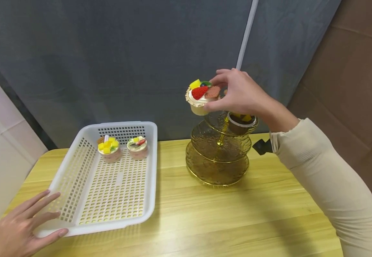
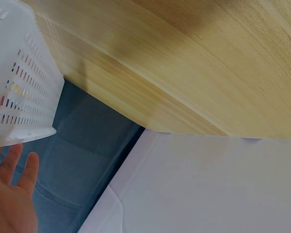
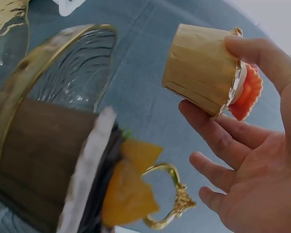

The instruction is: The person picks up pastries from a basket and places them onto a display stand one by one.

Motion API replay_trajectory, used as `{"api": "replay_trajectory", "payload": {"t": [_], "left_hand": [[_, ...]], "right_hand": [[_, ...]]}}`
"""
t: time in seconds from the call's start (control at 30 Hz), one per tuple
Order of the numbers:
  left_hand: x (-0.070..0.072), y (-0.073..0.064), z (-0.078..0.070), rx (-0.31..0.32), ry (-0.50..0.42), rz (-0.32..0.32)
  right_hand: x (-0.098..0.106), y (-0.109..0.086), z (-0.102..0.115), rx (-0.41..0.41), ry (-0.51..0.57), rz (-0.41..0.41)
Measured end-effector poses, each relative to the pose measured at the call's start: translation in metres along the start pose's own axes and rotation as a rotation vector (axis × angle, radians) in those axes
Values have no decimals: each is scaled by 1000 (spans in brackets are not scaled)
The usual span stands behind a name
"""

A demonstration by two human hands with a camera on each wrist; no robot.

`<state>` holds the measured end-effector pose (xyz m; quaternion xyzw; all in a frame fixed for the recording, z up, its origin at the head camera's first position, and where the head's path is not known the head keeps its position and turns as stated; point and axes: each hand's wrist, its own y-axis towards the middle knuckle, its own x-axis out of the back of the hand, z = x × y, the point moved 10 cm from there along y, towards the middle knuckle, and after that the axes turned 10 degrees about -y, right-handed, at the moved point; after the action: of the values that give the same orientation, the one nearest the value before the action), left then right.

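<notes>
My right hand (image 1: 242, 89) pinches a cupcake (image 1: 198, 107) topped with a strawberry, yellow cubes and a biscuit. It hangs just above the left side of the top tier of a three-tier glass stand (image 1: 218, 175) with gold rims. A dark cupcake (image 1: 241, 125) with orange pieces sits on that top tier. In the right wrist view, thumb and fingers hold the pale paper cup (image 3: 201, 65) near its rim, beside the stand's gold ring handle (image 3: 184, 200). My left hand (image 1: 20, 226) rests with spread fingers at the near left corner of a white basket (image 1: 153, 178).
Inside the basket, two pink-cupped cupcakes stand toward the far end: one with yellow cubes (image 1: 110, 150), one with red and yellow pieces (image 1: 137, 149). The wooden table (image 1: 179, 228) ends at a grey curtain (image 1: 124, 71) behind. A brown cloth (image 1: 359, 71) hangs at the right.
</notes>
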<state>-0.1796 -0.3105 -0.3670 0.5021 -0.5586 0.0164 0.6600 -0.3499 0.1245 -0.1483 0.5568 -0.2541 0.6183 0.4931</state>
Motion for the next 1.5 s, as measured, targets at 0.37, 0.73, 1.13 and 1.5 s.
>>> {"api": "replay_trajectory", "payload": {"t": [0.37,0.73,1.13,1.5], "left_hand": [[-2,-2,3,15,7,14],[-2,-2,3,4,3,8],[-2,-3,6,32,25,35],[-5,-6,12,123,75,97]], "right_hand": [[5,-13,-12,-20,-37,-43],[-3,-24,-25,-63,-68,-54],[-10,-25,-31,-67,-117,-135],[-20,-25,-32,-110,-142,-140]]}}
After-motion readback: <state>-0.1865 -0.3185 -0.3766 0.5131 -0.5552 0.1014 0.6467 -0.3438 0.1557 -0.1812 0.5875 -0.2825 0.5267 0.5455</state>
